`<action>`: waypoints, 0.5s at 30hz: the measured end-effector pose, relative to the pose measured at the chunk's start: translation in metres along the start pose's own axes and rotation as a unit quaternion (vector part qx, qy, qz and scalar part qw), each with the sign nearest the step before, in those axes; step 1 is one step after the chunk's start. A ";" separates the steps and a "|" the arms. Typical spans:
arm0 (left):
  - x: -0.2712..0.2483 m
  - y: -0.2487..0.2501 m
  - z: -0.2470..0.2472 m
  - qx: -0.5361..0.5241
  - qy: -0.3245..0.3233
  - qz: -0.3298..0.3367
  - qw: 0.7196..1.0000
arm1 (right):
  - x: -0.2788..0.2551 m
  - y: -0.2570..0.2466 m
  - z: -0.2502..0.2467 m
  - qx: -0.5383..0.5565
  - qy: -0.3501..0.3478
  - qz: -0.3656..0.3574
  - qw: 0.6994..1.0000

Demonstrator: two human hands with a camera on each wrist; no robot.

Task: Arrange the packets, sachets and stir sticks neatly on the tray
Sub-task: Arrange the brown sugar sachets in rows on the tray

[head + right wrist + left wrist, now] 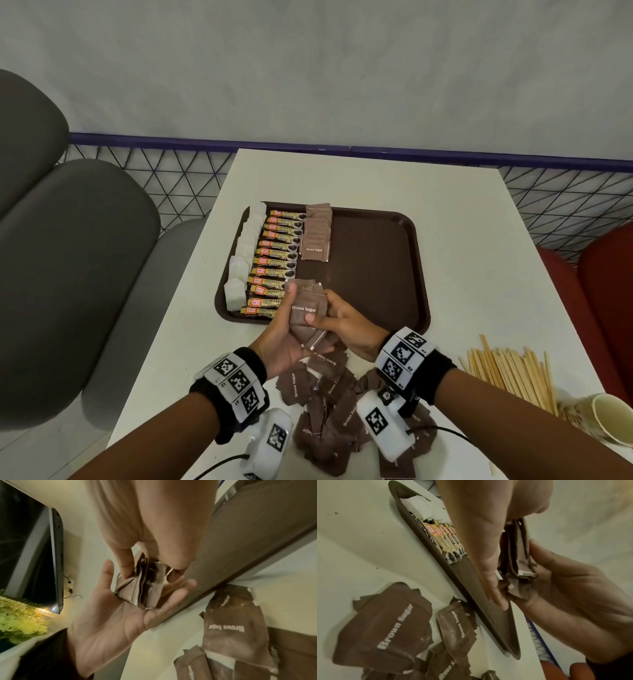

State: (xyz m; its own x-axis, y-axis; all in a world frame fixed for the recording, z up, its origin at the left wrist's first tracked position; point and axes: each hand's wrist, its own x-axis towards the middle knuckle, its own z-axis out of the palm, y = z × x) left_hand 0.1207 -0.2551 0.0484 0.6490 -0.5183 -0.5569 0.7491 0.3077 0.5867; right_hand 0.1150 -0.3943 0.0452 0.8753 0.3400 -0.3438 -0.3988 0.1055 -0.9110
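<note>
A brown tray [370, 267] lies mid-table. It carries a column of white sachets [246, 250], a column of granules stick packets [277, 260] and a short row of brown sugar packets [317, 236]. Over the tray's near edge both hands hold a small stack of brown sugar packets [304, 308] [517, 555] [144, 586]. My left hand [294, 329] cradles it from below, thumb against its left edge. My right hand [325, 311] pinches it from the right, thumb on its face. A loose pile of brown sugar packets [329, 394] [385, 626] lies on the table under my wrists.
Wooden stir sticks [510, 373] lie spread at the table's right, with a tipped paper cup [613, 421] beside them. The tray's right half shows bare. Grey seats [68, 240] stand to the left, a red seat [603, 291] to the right, a mesh railing behind.
</note>
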 end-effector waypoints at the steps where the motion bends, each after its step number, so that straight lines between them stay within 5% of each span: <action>1: -0.001 0.000 0.001 -0.025 -0.005 0.005 1.000 | 0.001 0.000 0.001 -0.007 0.003 0.001 1.000; 7: -0.003 0.002 -0.001 -0.087 -0.032 0.023 0.995 | 0.007 -0.002 -0.007 -0.276 0.043 -0.028 0.960; 15: -0.001 0.009 -0.015 -0.101 0.003 0.045 0.994 | 0.017 0.000 -0.007 -0.288 0.098 -0.060 0.951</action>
State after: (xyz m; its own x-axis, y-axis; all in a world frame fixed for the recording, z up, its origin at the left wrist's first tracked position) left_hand 0.1283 -0.2396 0.0455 0.7149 -0.4774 -0.5109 0.6990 0.5061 0.5052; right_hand 0.1315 -0.3949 0.0385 0.9619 0.1702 -0.2141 -0.1269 -0.4157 -0.9006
